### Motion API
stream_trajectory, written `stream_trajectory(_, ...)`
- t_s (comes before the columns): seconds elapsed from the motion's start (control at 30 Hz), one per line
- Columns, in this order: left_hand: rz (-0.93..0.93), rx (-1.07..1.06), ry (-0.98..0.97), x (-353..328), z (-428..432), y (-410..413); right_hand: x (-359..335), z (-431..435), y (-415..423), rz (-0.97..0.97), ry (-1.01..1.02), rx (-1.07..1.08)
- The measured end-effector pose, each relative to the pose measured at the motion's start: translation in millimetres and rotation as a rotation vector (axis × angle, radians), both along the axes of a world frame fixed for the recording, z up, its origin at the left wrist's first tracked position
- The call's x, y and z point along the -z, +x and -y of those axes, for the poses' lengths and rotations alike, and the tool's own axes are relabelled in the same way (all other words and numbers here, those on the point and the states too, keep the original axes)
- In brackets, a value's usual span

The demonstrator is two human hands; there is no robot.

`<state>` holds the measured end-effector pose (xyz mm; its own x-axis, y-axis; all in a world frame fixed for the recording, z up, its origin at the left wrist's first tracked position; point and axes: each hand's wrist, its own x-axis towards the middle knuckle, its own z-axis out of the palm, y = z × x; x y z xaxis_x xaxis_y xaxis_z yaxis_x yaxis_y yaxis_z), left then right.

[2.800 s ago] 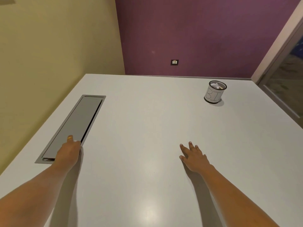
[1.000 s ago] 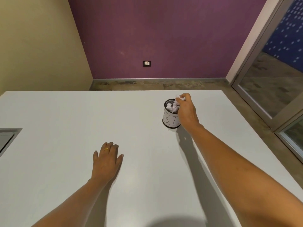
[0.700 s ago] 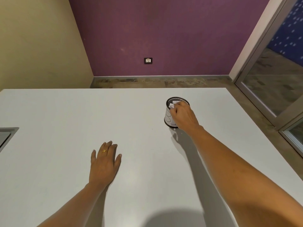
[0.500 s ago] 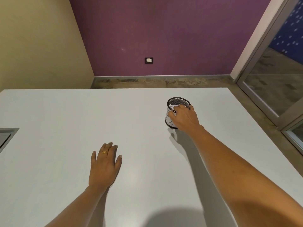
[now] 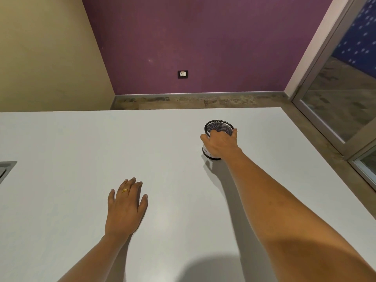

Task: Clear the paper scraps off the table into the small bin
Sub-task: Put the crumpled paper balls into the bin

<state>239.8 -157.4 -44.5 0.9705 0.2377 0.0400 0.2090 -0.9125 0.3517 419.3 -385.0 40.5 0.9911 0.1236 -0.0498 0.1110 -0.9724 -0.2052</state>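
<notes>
The small bin (image 5: 218,127) stands on the white bench (image 5: 61,139) toward its far right part, tipped slightly so that its dark mesh interior faces the viewer. The right hand (image 5: 220,143) is wrapped around the near side of the bin, thumb on the left of the wall, fingers (image 5: 235,132) curled over the right side near the rim; the grip is closed on the bin. A white band of the bin's outer wall shows below the hand, touching the bench. Its contents cannot be made out; the hand covers the lower part of the opening.

The left hand (image 5: 126,208) lies palm down on the bench, well apart from the bin, fingers spread flat and holding nothing. A gold ring (image 5: 125,190) sits on one finger.

A grey recessed panel (image 5: 6,168) is set into the bench at the left edge. Behind the bench, a purple wall carries a socket (image 5: 182,74); a glass door (image 5: 345,94) stands on the right.
</notes>
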Motion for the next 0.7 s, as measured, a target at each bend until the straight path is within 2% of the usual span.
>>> stream_trajectory(0.33, -0.002, 0.012, -0.012, -1.5, -0.9, -1.4, -13.4, 4.1, 1.7, -0.110, -0.016, -0.025)
stream_trajectory(0.47, -0.020, 0.034, -0.021, -0.7, -3.1, -2.9, -19.2, 2.4, -3.2, -0.046, 0.044, 0.003)
stream_trajectory(0.57, -0.044, 0.052, -0.012, -0.8, -4.7, -7.9, -27.2, 1.1, -11.5, 0.012, -0.008, 0.003)
stream_trajectory(0.7, -0.101, 0.077, 0.006, -8.0, -5.0, -16.1, -33.9, 0.8, -34.7, 0.135, 0.019, 0.017)
